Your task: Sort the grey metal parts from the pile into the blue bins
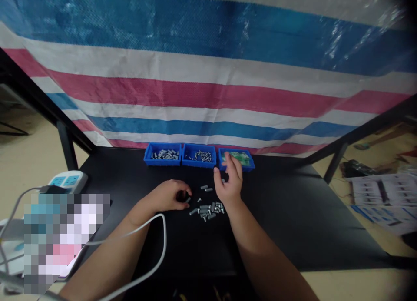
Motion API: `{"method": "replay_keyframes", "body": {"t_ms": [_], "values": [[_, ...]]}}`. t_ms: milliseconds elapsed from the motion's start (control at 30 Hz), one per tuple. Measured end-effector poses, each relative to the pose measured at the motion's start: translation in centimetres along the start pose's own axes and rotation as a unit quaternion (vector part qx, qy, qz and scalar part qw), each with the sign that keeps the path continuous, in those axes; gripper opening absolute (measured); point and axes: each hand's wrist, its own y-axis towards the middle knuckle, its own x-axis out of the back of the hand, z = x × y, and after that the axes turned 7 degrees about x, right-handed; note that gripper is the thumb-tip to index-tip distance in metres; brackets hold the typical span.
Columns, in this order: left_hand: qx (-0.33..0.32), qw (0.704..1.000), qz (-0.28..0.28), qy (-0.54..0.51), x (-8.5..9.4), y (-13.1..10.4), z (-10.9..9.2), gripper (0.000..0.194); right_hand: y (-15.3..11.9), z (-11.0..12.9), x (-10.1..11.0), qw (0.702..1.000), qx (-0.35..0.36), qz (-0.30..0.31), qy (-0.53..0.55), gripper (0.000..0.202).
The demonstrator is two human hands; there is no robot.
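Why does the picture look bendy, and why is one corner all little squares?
Head view: the wide lens bows the black table edges and darkens the corners; a mosaic patch hides the lower left; glare shines on the striped tarp; the small metal parts by the right hand look soft.

Three small blue plastic bins stand side by side in a row at the far edge of the black counter (293, 214), just before a striped woven tarpaulin (208, 88) that hangs behind it. The left bin (162, 154) and the middle bin (199, 155) each hold small metal parts; the right bin (236, 158) holds flat packets. Nearer the person, in front of the bins, a loose pile of small grey metal screws (208, 209) lies on the counter. The left hand (169, 196) rests on the counter just left of the pile. The right hand (230, 181) sits right of the pile, its fingers (232, 163) reaching over the right bin's near edge. A white power strip (67, 180) lies off the counter's left end, and a white cable (156, 244) crosses the left forearm.
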Motion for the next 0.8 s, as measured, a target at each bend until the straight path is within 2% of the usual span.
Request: {"method": "replay_keyframes", "body": {"t_ms": [100, 200, 267, 367, 433, 500, 567, 633, 733, 800], "values": [[0.007, 1.0, 0.005, 0.012, -0.1, -0.1, 0.1, 0.037, 0.1, -0.1, -0.6, 0.996, 0.009, 0.084, -0.004, 0.052], [0.016, 1.0, 0.004, 0.023, -0.3, 0.0, 0.2, 0.035, 0.3, 0.1, -0.3, 0.993, -0.002, 0.115, 0.016, 0.035], [0.018, 0.999, -0.005, 0.027, -0.5, 0.0, 0.1, 0.031, 0.4, 0.4, 0.4, 0.986, -0.003, 0.154, 0.067, 0.026], [0.018, 0.999, -0.027, 0.029, -0.6, 0.1, -0.1, 0.031, 0.4, 0.8, 1.6, 0.944, -0.001, 0.298, 0.145, 0.017], [0.017, 0.999, -0.032, 0.021, -0.5, 0.0, -0.3, 0.031, 0.1, 1.1, 2.1, 0.904, -0.023, 0.4, 0.152, 0.013], [0.02, 0.999, -0.026, -0.001, -0.3, -0.1, -0.4, 0.03, -0.2, 1.3, 2.2, 0.872, -0.051, 0.468, 0.137, 0.011], [0.031, 0.999, -0.015, -0.039, -0.1, -0.3, -0.2, 0.028, -0.6, 1.5, 1.9, 0.855, -0.069, 0.499, 0.123, 0.01], [0.041, 0.995, -0.022, -0.088, 0.0, -0.3, 0.2, 0.026, -0.8, 1.6, 1.6, 0.85, -0.08, 0.507, 0.113, 0.01], [0.056, 0.977, -0.075, -0.191, -0.3, 0.2, 1.4, 0.024, -0.9, 1.8, 1.2, 0.85, -0.083, 0.509, 0.105, 0.006], [0.079, 0.948, -0.127, -0.282, -0.4, 0.6, 2.0, 0.024, -1.0, 2.1, 1.1, 0.856, -0.079, 0.502, 0.099, 0.006]]}}
